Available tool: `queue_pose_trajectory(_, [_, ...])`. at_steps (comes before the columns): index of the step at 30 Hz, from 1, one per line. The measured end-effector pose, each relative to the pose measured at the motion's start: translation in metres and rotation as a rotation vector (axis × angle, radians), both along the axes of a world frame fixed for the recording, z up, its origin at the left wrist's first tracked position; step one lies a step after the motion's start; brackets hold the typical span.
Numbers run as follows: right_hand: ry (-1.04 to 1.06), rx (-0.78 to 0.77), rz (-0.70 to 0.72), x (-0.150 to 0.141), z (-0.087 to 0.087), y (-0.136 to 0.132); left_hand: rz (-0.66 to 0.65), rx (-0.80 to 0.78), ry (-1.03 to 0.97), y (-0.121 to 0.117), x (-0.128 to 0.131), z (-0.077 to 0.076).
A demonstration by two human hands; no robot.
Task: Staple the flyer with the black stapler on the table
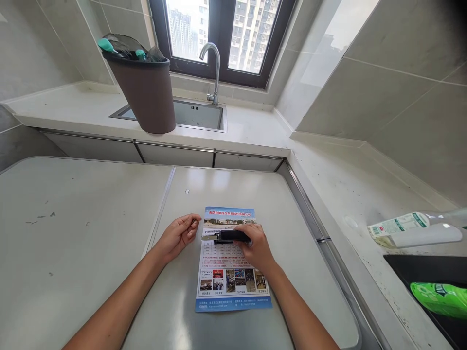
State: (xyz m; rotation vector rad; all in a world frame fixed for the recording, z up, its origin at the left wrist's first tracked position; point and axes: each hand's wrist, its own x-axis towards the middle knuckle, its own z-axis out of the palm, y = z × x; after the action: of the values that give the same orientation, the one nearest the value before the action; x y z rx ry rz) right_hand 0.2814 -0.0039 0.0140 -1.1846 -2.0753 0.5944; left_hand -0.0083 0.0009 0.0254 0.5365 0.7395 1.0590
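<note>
On the table, a printed flyer (233, 289) with blue bands lies flat, its Chinese text facing me. Over its upper half, my right hand (255, 245) grips a black stapler (229, 236) from the right side. A metal strip of the stapler sticks out to the left, reaching the flyer's left edge. Just left of the paper is my left hand (179, 237), closed, with thumb and fingers pressed together. Whatever it may pinch is too small or hidden to make out. It is apart from the stapler.
A small whitish piece (187, 191) lies on the table (91, 243) beyond the flyer. On the counter stand a brown bin (144, 95) and a sink (204, 115) with a faucet (218, 73). A clear bottle (416, 231) and a green bottle (440, 297) lie to the right.
</note>
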Motion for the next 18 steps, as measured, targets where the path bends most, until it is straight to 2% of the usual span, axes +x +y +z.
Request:
queue_pose_trajectory(3, [-0.03,-0.009,0.001,-0.001,0.0,0.0,-0.056,0.066,0.038,-0.003,0.003,0.003])
queue_pose_trajectory(6, [-0.06,0.024,0.007,0.001,0.005,-0.001,-0.102,0.146,0.158,-0.004,0.004,0.002])
queue_pose_trajectory(8, [-0.05,0.124,-0.023,0.001,0.01,-0.003,-0.147,0.187,0.232,-0.006,0.004,0.001])
queue_pose_trajectory(11, [-0.025,0.366,-0.043,-0.008,0.02,-0.012,-0.219,0.248,0.287,-0.009,0.002,-0.002])
queue_pose_trajectory(14, [-0.081,0.485,0.1,-0.029,0.03,-0.026,-0.31,0.302,0.304,-0.013,0.001,-0.001])
queue_pose_trajectory(16, [-0.127,0.465,0.192,-0.045,0.035,-0.034,-0.37,0.342,0.3,-0.016,0.001,0.001])
queue_pose_trajectory(18, [-0.129,0.43,0.222,-0.057,0.038,-0.038,-0.422,0.384,0.273,-0.018,0.001,0.004])
